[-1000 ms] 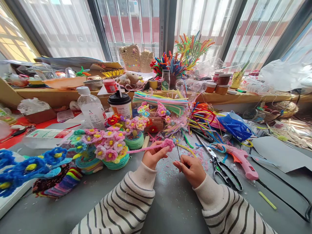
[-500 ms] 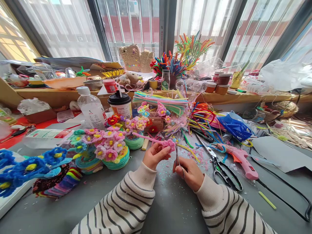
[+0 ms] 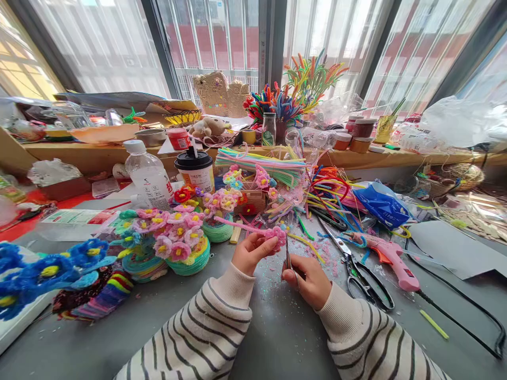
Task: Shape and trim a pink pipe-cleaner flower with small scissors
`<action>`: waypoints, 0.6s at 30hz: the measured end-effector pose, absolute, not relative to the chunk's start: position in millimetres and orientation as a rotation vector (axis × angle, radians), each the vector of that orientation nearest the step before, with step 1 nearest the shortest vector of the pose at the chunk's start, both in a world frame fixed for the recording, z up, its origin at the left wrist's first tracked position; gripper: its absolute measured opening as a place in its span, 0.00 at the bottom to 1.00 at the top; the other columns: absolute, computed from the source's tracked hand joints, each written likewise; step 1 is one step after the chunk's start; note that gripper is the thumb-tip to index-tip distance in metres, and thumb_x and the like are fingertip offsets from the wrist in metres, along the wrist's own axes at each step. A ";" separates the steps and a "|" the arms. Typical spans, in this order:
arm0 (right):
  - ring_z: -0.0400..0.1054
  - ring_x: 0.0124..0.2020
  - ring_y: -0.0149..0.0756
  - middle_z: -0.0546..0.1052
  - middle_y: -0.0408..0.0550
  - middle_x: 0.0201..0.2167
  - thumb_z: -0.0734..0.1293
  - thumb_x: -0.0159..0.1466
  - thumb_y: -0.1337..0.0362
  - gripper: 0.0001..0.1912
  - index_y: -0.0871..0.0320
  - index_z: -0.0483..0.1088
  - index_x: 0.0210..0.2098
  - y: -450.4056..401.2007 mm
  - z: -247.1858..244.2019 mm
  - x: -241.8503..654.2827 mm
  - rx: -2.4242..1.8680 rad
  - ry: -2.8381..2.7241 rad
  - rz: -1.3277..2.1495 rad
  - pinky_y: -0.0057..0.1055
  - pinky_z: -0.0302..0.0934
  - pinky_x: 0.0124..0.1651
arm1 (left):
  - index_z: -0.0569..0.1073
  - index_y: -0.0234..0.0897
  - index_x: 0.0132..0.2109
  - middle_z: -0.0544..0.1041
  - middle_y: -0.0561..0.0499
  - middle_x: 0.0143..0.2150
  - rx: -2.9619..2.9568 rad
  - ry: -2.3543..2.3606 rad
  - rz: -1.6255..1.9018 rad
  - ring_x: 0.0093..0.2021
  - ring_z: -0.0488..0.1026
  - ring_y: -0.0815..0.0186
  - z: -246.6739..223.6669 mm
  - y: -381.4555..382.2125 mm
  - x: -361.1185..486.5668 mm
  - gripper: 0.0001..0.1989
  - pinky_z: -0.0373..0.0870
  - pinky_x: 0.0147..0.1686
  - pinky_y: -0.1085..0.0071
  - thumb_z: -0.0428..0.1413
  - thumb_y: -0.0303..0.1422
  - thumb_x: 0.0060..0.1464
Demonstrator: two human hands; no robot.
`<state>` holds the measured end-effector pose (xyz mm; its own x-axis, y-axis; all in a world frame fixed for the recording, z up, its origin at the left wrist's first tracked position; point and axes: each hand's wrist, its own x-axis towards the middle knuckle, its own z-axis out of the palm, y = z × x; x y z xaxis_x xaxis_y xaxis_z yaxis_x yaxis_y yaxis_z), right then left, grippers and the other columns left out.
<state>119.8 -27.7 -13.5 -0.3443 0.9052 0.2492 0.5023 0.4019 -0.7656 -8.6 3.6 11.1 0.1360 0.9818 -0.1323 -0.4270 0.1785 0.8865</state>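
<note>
Pinched in my left hand (image 3: 252, 252) is a fuzzy pink pipe-cleaner flower (image 3: 276, 237), its stem sticking out toward the left. My right hand (image 3: 311, 278) is closed around small metal scissors (image 3: 289, 258), whose blades point up at the flower's right edge. Whether the blades touch the fuzz I cannot tell. Pink fluff and glitter specks lie on the grey table (image 3: 273, 338) below and right of the hands. Pots of pink pipe-cleaner flowers (image 3: 180, 235) stand to the left of my left hand.
Large black-handled scissors (image 3: 358, 274) and a pink glue gun (image 3: 396, 261) with a black cord lie at the right. Pipe-cleaner bundles (image 3: 261, 166), a lidded cup (image 3: 196, 171) and a plastic bottle (image 3: 148, 177) stand behind. Blue flowers (image 3: 49, 270) are at far left.
The small scissors and my right hand have shifted very slightly beside the flower. My left hand and the flower have hardly moved.
</note>
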 end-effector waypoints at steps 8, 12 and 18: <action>0.48 0.15 0.26 0.55 0.39 0.12 0.47 0.53 0.43 0.27 0.60 0.56 0.16 -27.5 -13.8 120.0 -1.196 -1.985 0.746 0.23 0.43 0.18 | 0.72 0.32 0.25 0.74 0.53 0.21 0.790 0.878 1.195 0.23 0.68 0.72 11.1 3.7 -8.2 0.12 0.64 0.27 0.74 0.61 0.29 0.25; 0.47 0.15 0.25 0.54 0.39 0.11 0.49 0.53 0.44 0.25 0.59 0.53 0.14 -26.9 -13.2 119.5 -1.222 -1.972 0.710 0.23 0.42 0.18 | 0.73 0.32 0.25 0.74 0.53 0.22 0.779 0.885 1.202 0.24 0.68 0.72 11.2 4.0 -7.9 0.12 0.64 0.25 0.76 0.61 0.29 0.25; 0.48 0.14 0.25 0.56 0.39 0.10 0.53 0.53 0.49 0.21 0.57 0.48 0.14 -25.6 -14.8 119.3 -1.275 -1.938 0.665 0.23 0.43 0.18 | 0.73 0.32 0.24 0.74 0.53 0.21 0.764 0.915 1.206 0.22 0.68 0.73 10.8 5.1 -7.8 0.12 0.64 0.24 0.77 0.61 0.29 0.24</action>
